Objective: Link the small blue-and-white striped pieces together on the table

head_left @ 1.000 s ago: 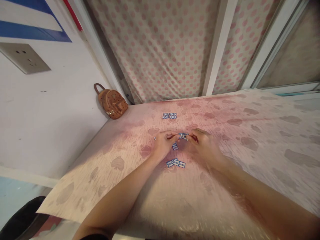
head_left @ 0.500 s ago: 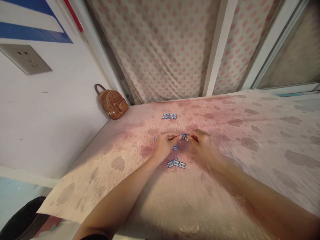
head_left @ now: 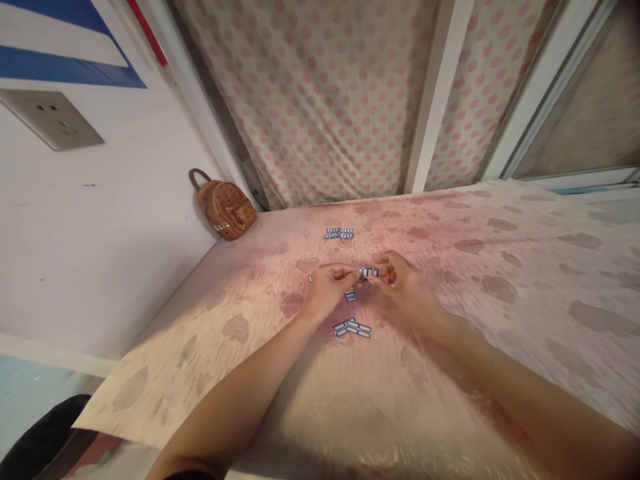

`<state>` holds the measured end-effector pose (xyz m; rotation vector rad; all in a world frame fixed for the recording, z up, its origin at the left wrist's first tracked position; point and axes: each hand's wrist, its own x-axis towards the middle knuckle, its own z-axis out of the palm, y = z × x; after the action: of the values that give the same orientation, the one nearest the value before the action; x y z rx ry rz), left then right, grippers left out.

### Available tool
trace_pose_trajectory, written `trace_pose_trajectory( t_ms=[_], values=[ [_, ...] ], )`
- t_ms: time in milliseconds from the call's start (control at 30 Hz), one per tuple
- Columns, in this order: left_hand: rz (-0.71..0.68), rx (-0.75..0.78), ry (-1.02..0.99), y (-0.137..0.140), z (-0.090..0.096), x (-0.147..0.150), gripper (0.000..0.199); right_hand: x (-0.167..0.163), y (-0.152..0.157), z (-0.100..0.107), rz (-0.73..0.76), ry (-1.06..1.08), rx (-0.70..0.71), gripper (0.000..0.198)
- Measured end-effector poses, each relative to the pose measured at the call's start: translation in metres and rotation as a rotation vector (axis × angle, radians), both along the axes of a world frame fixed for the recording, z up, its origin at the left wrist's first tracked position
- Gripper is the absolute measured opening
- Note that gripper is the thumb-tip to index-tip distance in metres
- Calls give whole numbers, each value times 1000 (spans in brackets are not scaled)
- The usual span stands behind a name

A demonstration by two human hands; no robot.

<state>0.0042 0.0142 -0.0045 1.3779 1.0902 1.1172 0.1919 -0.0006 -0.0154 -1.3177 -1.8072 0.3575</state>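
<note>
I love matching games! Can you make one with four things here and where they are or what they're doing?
1. brown backpack
2. wall socket
3. dotted curtain
4. left hand

A. hanging beyond the table
B. holding a blue-and-white piece
C. at the table's far left corner
D. on the white wall

Pairs: 1-C, 2-D, 3-A, 4-B

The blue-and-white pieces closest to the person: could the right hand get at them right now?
Probably yes: the pieces lie in plain view on the tablecloth, nearer the person than the right hand, and nothing seems to lie in between.
</note>
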Motion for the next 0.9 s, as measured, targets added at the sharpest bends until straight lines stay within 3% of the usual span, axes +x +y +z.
trace_pose_trajectory(
  t_ms=[67, 267, 600, 800, 900],
  values=[
    [1, -40, -52, 1, 1, -2, 22, 0, 0, 3, 58, -63, 39, 31],
    [-8, -111, -135, 2, 3, -4, 17, 2, 2, 7, 134, -119, 75, 27],
    [-3, -140, -144, 2, 7, -3, 11, -1, 3, 2, 189, 249, -99, 25],
    [-46, -117, -122, -1, 9, -2, 11, 0, 8, -5, 174, 292, -148, 31],
    [2, -84, -123, 3, 10, -6, 14, -1, 7, -6, 169, 280, -156, 29]
  ],
)
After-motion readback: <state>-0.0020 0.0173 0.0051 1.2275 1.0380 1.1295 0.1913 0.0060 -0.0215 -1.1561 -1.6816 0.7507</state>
